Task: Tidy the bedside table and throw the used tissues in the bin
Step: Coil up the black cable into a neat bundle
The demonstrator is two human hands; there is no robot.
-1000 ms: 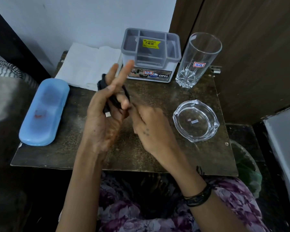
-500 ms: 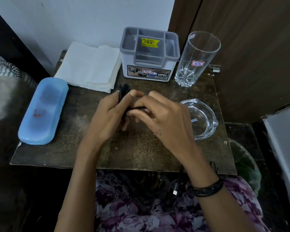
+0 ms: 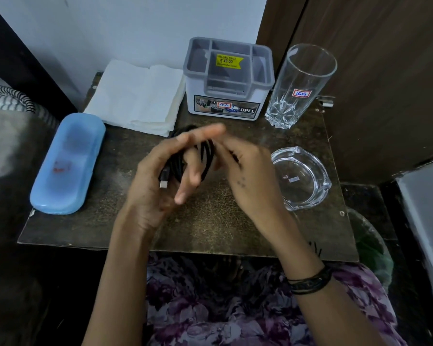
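1. A dark bedside table point(image 3: 210, 221) is standing against a white wall and a brown wooden panel.
2. At its left edge a blue case point(image 3: 68, 162) is lying flat, with a stack of white tissues point(image 3: 138, 97) behind it.
3. The left hand point(image 3: 158, 178) is gripping a coiled black cable point(image 3: 205, 156) above the middle.
4. The right hand point(image 3: 248, 171) is pinching the cable's far side, fingers blurred.
5. A grey organiser point(image 3: 229, 78), tall glass point(image 3: 300, 86) and glass ashtray point(image 3: 301, 177) are sitting further right.

2 hands point(image 3: 160, 186), 1 cable point(image 3: 205, 156), 1 tumbler point(image 3: 300, 86), 1 organiser point(image 3: 229, 81), 1 case point(image 3: 68, 163).
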